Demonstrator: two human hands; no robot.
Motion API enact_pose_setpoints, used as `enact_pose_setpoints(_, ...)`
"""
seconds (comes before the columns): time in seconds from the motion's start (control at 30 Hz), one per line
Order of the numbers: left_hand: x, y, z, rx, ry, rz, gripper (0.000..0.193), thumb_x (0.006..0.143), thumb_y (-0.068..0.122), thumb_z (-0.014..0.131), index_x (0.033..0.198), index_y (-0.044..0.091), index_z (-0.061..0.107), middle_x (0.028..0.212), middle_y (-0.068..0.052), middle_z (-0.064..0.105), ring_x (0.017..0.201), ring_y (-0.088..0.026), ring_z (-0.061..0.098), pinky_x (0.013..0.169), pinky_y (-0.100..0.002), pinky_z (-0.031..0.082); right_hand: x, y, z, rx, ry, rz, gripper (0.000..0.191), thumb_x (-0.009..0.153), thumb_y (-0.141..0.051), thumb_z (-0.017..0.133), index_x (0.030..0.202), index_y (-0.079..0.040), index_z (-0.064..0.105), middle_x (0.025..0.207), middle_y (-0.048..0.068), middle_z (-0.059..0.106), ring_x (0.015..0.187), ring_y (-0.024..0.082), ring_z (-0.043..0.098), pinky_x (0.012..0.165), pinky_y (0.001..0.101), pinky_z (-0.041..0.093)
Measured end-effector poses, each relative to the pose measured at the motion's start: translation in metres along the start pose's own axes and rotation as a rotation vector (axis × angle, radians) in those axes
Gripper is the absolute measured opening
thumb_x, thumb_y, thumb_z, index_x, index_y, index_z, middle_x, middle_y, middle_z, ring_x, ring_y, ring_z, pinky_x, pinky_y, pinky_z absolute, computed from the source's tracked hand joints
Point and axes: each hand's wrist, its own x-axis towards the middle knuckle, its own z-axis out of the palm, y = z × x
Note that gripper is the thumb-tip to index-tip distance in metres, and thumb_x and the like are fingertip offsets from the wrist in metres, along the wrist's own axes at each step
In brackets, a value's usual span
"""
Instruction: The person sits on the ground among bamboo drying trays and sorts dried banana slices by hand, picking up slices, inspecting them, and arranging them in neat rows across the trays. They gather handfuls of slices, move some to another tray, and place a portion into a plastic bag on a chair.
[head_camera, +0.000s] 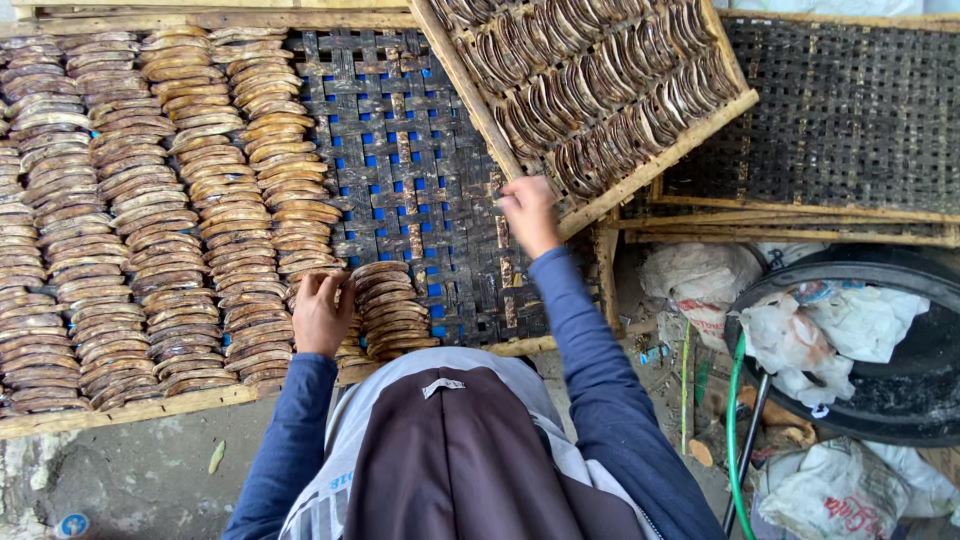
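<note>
The work centres on the short new column of brown banana slices (392, 310) at lower centre of the frame, lying overlapped like roof tiles on the woven drying rack (420, 170). This column is only begun; it reaches up a little way from the rack's near wooden edge, and above it the dark weave with blue showing through stays bare.

The left hand (322, 312) lies just left of that column, fingers curled down onto the slices at the foot of the neighbouring row, pressing or squaring them; whether it grips a slice I cannot tell. The right hand (528, 212) is up at centre frame, fingers pinched narrow at the lower corner of the tilted tray (600, 90), which rests across the rack's upper right and is packed with darker slices. It seems to be plucking a slice there, though none shows clearly between the fingers.

To the left, the filled rows (150, 200) cover the rack from top to bottom. At far right lie another bare rack (850, 110), a black tub (900, 390) with crumpled white bags, and a green hose (735, 430).

Judging by this, the step in hand is moving slices from tray to rack, column by column. The next move calls for a light pinch and placing the slice at the column's top, overlapped evenly.
</note>
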Motion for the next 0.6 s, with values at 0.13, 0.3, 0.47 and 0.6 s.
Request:
enact_pose_setpoints(0.13,-0.013,0.001,0.001,-0.082,0.032,-0.049,0.016,0.094,0.013,0.074,0.109,0.010,0.073,0.101,-0.015,0.063,0.087,-0.032,0.065,0.075,-0.043,0.053,0.026,0.066,-0.066,-0.126,0.010,0.129,0.036,0.073,-0.016,0.091,0.094,-0.005,0.064,0.100,0.013,0.060,0.095,0.030,0.059,0.084,0.0441,0.051)
enact_pose_setpoints(0.3,-0.021,0.006,0.005,-0.066,-0.006,-0.107,0.014,0.095,0.013,0.073,0.108,0.010,0.074,0.098,-0.014,0.065,0.085,-0.032,0.065,0.074,-0.042,0.053,0.038,0.089,-0.090,-0.076,-0.202,0.225,0.040,0.074,-0.021,0.089,0.102,-0.007,0.064,0.099,0.012,0.063,0.094,0.028,0.063,0.083,0.0420,0.054)
enact_pose_setpoints(0.47,-0.021,0.009,0.006,-0.108,-0.022,-0.116,0.016,0.095,0.012,0.072,0.110,0.010,0.073,0.100,-0.013,0.066,0.084,-0.032,0.066,0.072,-0.041,0.054,0.039,0.095,-0.081,-0.701,-0.207,-0.176,0.022,0.096,-0.010,0.066,0.118,-0.010,0.063,0.103,0.013,0.068,0.098,0.033,0.065,0.085,0.0482,0.054)
enact_pose_setpoints(0.6,-0.016,0.013,0.013,-0.159,-0.007,-0.114,0.014,0.094,0.012,0.073,0.109,0.009,0.073,0.099,-0.014,0.067,0.080,-0.032,0.067,0.068,-0.040,0.054,0.041,0.098,-0.070,-0.770,-0.089,-0.193,0.032,0.089,-0.004,0.062,0.120,-0.008,0.057,0.107,0.017,0.067,0.096,0.039,0.066,0.079,0.0483,0.054)
